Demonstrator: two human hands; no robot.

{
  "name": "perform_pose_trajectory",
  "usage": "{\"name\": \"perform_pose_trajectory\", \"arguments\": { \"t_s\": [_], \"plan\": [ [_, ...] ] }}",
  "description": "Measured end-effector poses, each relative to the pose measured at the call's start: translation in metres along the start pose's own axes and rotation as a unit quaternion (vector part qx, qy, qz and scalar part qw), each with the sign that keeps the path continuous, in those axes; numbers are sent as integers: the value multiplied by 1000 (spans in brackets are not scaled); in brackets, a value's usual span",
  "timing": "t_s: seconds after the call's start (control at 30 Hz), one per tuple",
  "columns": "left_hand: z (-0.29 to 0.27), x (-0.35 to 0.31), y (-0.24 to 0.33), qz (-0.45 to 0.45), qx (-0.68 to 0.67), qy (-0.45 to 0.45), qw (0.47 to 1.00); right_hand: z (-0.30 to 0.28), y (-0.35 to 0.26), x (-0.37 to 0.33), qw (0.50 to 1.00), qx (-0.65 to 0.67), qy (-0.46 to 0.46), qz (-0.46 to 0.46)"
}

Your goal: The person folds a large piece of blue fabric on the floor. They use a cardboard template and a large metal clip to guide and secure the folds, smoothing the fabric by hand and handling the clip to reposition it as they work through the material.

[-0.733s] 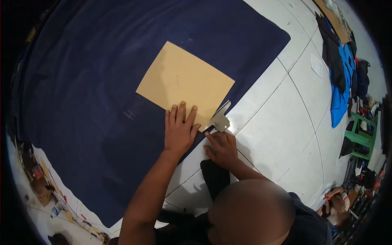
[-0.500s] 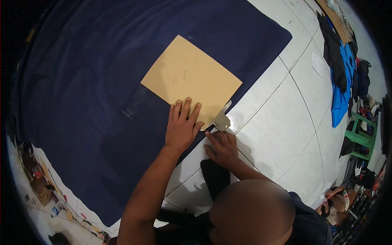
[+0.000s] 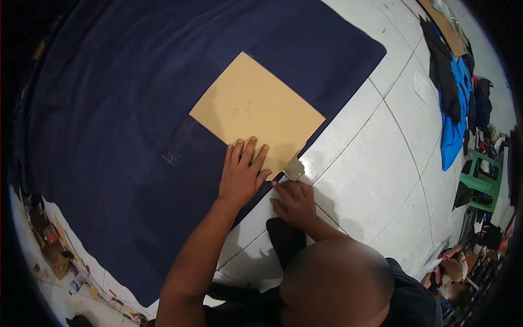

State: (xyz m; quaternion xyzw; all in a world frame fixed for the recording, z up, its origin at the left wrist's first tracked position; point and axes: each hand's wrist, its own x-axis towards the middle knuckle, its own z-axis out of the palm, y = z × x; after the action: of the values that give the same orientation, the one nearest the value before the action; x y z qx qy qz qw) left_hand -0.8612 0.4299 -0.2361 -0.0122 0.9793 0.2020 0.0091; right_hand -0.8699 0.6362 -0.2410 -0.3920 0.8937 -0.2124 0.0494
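Dark navy cloth [image 3: 136, 109] spread wide over white tiled floor [image 3: 370, 185], under and beyond both hands. Tan paper pattern [image 3: 256, 109] flat on cloth, just ahead of left hand [image 3: 242, 174]; left grip open, fingers spread, pressing pattern's near edge. Right hand [image 3: 294, 201] just beside, grip clamped on scissors [image 3: 295, 169] at cloth edge.

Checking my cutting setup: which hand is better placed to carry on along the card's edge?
Probably the right hand: it already holds the scissors at the card's corner. The left hand lies flat, pinning the card.
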Motion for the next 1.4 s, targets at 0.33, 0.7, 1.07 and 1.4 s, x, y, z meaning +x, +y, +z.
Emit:
{"name": "perform_pose_trajectory", "arguments": {
  "t_s": [0.33,0.7,1.07,1.4],
  "plan": [
    [-9,2,2,-15,7,-31,999,-26,32,-7,979,185,77,25],
    [-9,5,3,-20,-3,-47,999,-57,112,81,993,-19,77,91],
    [-12,69,9,-18,33,-43,998,-50,113,83,987,-20,98,128],
    [24,183,48,37,30,33,998,-47,117,79,985,10,113,133]
  ]
}}
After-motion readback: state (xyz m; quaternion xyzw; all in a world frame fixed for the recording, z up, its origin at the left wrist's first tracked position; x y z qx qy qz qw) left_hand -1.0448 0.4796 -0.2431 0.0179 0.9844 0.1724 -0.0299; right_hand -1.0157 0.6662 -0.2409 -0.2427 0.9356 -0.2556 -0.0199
